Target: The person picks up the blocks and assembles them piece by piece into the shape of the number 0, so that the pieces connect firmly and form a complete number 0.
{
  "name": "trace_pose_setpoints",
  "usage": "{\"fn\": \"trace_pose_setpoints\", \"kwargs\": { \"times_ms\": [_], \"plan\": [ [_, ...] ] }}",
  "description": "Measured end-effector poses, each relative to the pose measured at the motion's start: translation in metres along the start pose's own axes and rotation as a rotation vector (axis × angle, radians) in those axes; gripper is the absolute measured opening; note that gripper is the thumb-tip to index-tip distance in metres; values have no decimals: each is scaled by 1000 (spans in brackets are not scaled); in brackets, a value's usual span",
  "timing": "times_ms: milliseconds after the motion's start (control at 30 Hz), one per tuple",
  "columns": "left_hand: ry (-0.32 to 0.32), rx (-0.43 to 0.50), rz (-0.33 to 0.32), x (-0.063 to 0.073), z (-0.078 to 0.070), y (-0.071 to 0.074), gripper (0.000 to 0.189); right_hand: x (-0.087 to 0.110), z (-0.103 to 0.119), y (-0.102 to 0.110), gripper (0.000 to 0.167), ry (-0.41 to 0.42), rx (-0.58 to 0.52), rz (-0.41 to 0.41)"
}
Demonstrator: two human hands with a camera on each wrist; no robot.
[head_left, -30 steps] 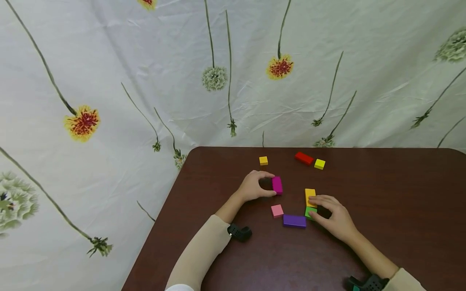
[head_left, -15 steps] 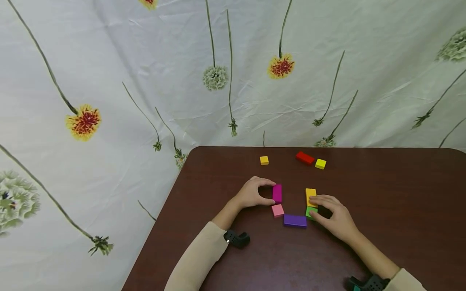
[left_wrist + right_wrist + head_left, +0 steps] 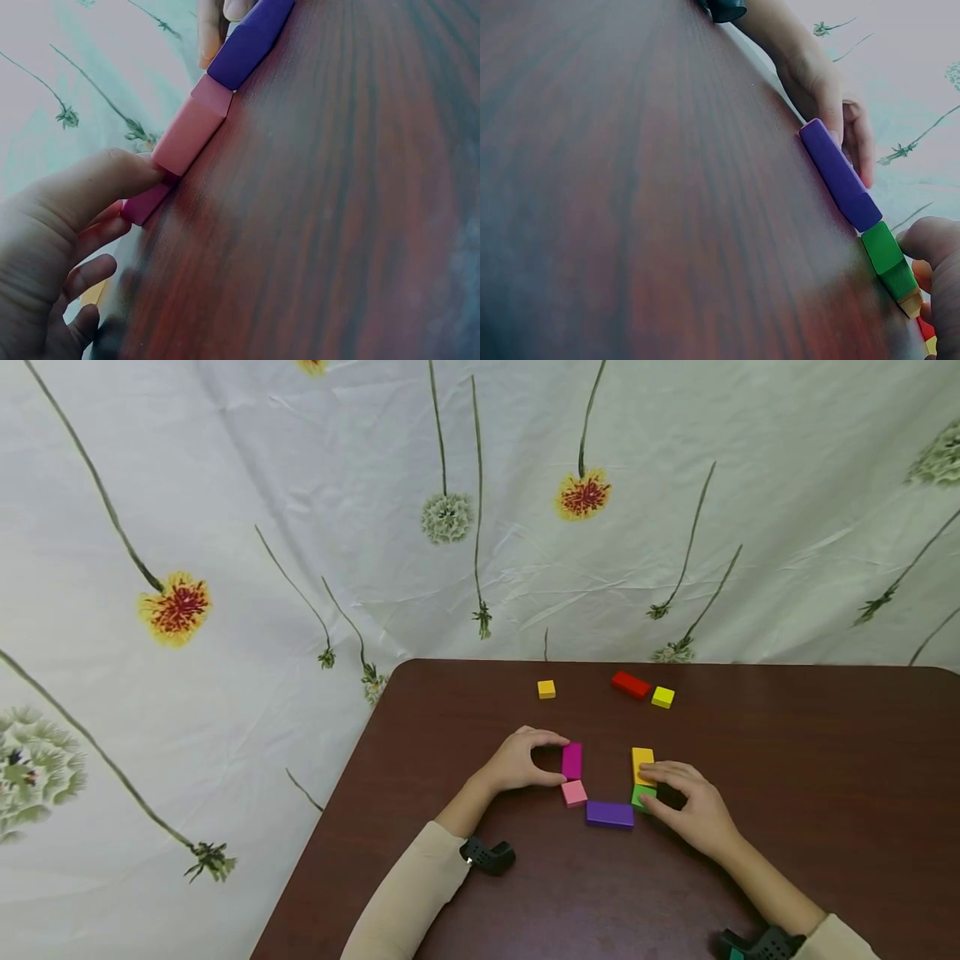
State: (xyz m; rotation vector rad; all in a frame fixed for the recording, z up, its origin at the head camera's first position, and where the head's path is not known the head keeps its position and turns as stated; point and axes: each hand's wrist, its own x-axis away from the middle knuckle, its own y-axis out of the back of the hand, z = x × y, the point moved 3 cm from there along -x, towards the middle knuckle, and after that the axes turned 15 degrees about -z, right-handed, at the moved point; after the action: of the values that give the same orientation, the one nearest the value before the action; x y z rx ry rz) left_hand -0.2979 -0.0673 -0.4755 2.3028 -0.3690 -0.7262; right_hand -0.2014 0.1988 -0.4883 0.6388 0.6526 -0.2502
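My left hand [image 3: 517,762] pinches a magenta block [image 3: 572,762] between thumb and fingertips. Against its near end lies a pink block [image 3: 574,794]; in the left wrist view my thumb lies where the pink block [image 3: 191,135] meets the magenta one [image 3: 146,204]. A purple block [image 3: 610,815] lies crosswise, its left corner near the pink block. On the right, a green block [image 3: 641,792] and an orange block [image 3: 638,757] stand end to end. My right hand [image 3: 693,810] touches them, thumb on the green and fingertips over the orange, partly hiding both.
Farther back on the brown table [image 3: 787,760] lie a small orange-yellow block [image 3: 546,689], a red block [image 3: 631,684] and a yellow block [image 3: 663,697]. A flower-patterned cloth [image 3: 525,568] hangs behind the table's far edge. Both wrists carry black straps.
My left hand has drawn the magenta block toward me, closing its gap to the pink block. My right hand stays on the green and orange blocks.
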Motion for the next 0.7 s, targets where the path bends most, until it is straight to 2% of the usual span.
{"fn": "trace_pose_setpoints", "kwargs": {
  "times_ms": [233, 533, 600, 700],
  "plan": [
    [10, 12, 12, 0, 2, 0, 54, 0, 0, 0, 32, -9, -8, 4],
    [35, 43, 87, 3, 3, 4, 56, 1, -1, 0, 33, -11, -9, 4],
    [25, 51, 70, 6, 2, 5, 52, 1, -1, 0, 33, -14, -9, 4],
    [3, 64, -2, 11, -4, 5, 45, 0, 0, 0, 32, -15, -8, 3]
  ]
}}
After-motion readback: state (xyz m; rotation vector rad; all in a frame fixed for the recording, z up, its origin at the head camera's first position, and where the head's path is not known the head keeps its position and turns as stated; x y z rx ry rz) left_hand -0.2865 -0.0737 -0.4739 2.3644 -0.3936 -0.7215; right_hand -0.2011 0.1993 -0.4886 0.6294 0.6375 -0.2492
